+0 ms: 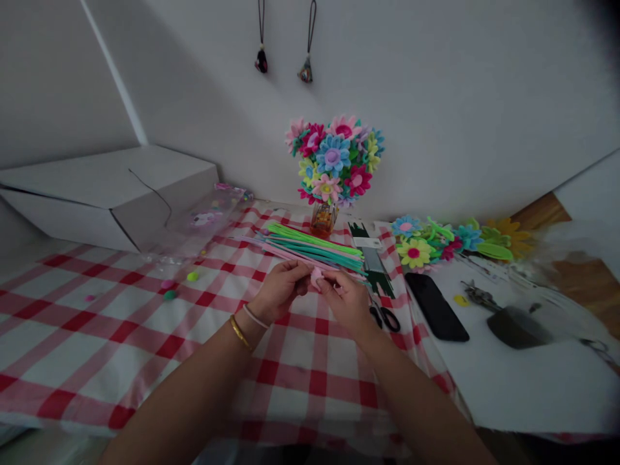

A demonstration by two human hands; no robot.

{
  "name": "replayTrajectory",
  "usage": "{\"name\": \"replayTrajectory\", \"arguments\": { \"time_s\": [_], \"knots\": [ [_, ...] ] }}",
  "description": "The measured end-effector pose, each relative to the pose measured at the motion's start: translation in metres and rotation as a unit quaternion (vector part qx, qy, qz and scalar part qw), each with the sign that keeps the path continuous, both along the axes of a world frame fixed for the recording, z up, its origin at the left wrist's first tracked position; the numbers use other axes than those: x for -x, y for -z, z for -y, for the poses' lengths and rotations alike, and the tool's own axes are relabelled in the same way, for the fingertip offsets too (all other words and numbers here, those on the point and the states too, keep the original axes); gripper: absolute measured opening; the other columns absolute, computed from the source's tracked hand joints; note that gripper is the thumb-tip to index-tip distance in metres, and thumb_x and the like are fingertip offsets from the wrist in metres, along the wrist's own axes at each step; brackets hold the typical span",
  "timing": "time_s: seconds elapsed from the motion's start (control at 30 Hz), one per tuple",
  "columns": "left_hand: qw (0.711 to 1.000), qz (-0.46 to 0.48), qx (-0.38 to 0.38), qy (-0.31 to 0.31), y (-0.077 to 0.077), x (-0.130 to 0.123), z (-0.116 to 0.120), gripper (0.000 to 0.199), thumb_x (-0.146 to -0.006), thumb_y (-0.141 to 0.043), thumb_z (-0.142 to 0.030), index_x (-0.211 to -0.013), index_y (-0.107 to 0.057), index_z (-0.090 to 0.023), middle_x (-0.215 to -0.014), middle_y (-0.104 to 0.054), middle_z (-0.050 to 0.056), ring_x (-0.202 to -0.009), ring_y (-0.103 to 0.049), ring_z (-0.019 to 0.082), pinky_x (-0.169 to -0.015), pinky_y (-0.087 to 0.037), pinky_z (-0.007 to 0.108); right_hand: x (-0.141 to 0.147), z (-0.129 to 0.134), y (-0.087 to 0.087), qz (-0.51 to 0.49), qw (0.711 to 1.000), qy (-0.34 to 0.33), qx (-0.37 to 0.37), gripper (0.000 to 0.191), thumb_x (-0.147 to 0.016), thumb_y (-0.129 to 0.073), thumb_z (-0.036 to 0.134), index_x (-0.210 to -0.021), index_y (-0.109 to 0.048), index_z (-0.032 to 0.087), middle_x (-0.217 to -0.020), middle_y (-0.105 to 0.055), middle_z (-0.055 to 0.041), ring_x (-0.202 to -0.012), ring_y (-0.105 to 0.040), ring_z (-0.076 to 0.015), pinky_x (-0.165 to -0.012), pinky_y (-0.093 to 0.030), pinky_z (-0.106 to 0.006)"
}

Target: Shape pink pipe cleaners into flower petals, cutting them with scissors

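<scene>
My left hand (pixel 285 287) and my right hand (pixel 345 298) meet above the checked tablecloth, fingertips pinched around a small folded piece of pink pipe cleaner (pixel 316 276). Fingers cover much of it, so its full shape is hidden. Just beyond my hands lies a bundle of pipe cleaners (pixel 314 248) in green, teal and pink. Black-handled scissors (pixel 389 318) rest to the right of my right hand, partly behind the wrist. Behind the bundle stands a bouquet of fuzzy flowers (pixel 334 158) in an amber-coloured glass vase (pixel 323 219).
A white box (pixel 111 187) and a clear plastic bag (pixel 198 223) occupy the left back. Several pompoms (pixel 192 276) are scattered nearby. On the right are a black phone (pixel 436 307), keys (pixel 479 296), a dark pouch (pixel 516 328) and loose fuzzy flowers (pixel 415 253). Packaged dark green stems (pixel 372 258) lie beside the bundle.
</scene>
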State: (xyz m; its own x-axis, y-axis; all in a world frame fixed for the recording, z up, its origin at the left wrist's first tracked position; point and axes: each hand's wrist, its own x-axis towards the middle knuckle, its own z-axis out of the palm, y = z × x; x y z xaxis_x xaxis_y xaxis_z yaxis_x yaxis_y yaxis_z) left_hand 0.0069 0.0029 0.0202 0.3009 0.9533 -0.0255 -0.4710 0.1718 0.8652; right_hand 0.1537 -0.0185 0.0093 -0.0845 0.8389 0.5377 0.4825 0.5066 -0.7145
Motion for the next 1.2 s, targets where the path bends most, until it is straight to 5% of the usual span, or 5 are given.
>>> {"name": "replayTrajectory", "arguments": {
  "time_s": [0.37, 0.87, 1.0, 1.1, 1.2],
  "knots": [
    [0.999, 0.005, 0.028, 0.037, 0.003, -0.001, 0.001, 0.017, -0.067, -0.066, -0.026, -0.061, -0.059, -0.011, -0.053, -0.054, 0.000, -0.043, -0.042, 0.005, -0.040, -0.026, 0.017, -0.009, -0.003, -0.005, 0.217, 0.961, 0.030, -0.169, 0.017, -0.084, -0.046, 0.025, -0.089, -0.062, 0.019, -0.081, -0.066, -0.0073, -0.079, -0.058, -0.0196, -0.076, -0.039, -0.035],
    [0.996, 0.019, 0.057, 0.068, -0.002, 0.000, 0.002, 0.017, -0.063, -0.070, -0.023, -0.060, -0.061, -0.010, -0.056, -0.057, 0.001, -0.043, -0.039, 0.003, -0.040, -0.026, 0.016, -0.009, -0.001, -0.011, 0.220, 0.964, 0.021, -0.146, 0.020, -0.085, -0.044, 0.027, -0.083, -0.062, 0.020, -0.075, -0.065, -0.0067, -0.074, -0.057, -0.0194, -0.072, -0.036, -0.034],
    [0.996, 0.024, 0.031, 0.076, -0.003, -0.001, 0.003, 0.017, -0.064, -0.069, -0.024, -0.061, -0.061, -0.009, -0.057, -0.056, 0.001, -0.044, -0.039, 0.003, -0.042, -0.026, 0.017, -0.007, 0.003, -0.011, 0.165, 0.980, 0.018, -0.108, 0.020, -0.084, -0.045, 0.028, -0.075, -0.061, 0.020, -0.069, -0.062, -0.0048, -0.070, -0.053, -0.0175, -0.069, -0.037, -0.032],
    [0.996, 0.031, 0.010, 0.085, -0.004, -0.002, 0.005, 0.016, -0.066, -0.068, -0.023, -0.061, -0.061, -0.009, -0.056, -0.056, 0.001, -0.045, -0.040, 0.003, -0.043, -0.026, 0.017, -0.004, 0.006, -0.012, 0.027, 0.999, -0.020, 0.006, 0.020, -0.082, -0.048, 0.031, -0.072, -0.060, 0.020, -0.067, -0.060, -0.0024, -0.064, -0.052, -0.0147, -0.062, -0.038, -0.029],
    [0.995, 0.037, -0.010, 0.093, -0.006, -0.002, 0.007, 0.016, -0.068, -0.066, -0.023, -0.061, -0.060, -0.010, -0.056, -0.057, 0.002, -0.046, -0.042, 0.004, -0.044, -0.028, 0.018, 0.001, 0.006, -0.011, -0.190, 0.962, -0.113, 0.161, 0.020, -0.079, -0.051, 0.034, -0.068, -0.058, 0.019, -0.060, -0.056, -0.0002, -0.054, -0.048, -0.0117, -0.052, -0.038, -0.025]
  ]
}}
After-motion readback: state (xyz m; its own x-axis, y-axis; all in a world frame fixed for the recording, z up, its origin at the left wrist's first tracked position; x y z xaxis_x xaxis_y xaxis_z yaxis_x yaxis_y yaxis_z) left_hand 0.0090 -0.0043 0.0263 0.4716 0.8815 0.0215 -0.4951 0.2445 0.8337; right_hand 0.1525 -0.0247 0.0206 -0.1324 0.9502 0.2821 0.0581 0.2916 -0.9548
